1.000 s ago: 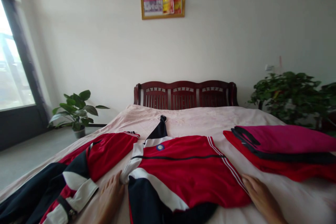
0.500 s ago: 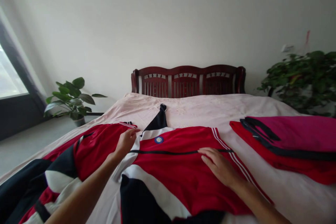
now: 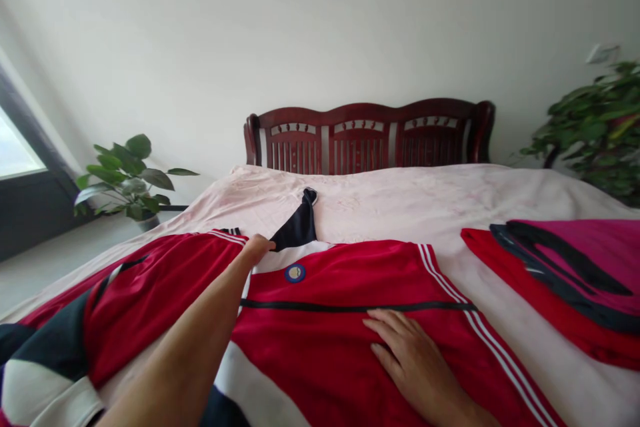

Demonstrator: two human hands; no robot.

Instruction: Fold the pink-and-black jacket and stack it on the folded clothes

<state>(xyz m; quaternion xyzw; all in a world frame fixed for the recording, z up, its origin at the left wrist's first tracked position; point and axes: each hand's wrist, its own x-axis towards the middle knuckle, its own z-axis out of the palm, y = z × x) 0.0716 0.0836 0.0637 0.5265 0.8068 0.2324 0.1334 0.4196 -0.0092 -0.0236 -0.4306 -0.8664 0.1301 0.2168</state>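
A red, white and navy zip-up jacket (image 3: 305, 340) lies spread on the bed, with a round blue badge on its chest and a black zip across it. Its far navy sleeve (image 3: 299, 223) points toward the headboard. My left hand (image 3: 259, 248) is closed at the base of that sleeve, fingertips on the cloth. On the red front, just below the zip, my right hand (image 3: 415, 360) rests flat with its fingers apart. Left of my forearm lies a second red, navy and white jacket (image 3: 165, 280), partly hidden by the arm.
Folded clothes in magenta, dark and red (image 3: 585, 267) are stacked on the right. A pale pink sheet (image 3: 390, 207) covers the bed, with a dark wooden headboard (image 3: 360, 140) behind. Potted plants stand left (image 3: 130, 177) and right (image 3: 595, 133).
My left hand has moved from the collar side to the far sleeve's base and closed there. The right hand has slid slightly nearer me across the jacket. The view has tilted down a little.
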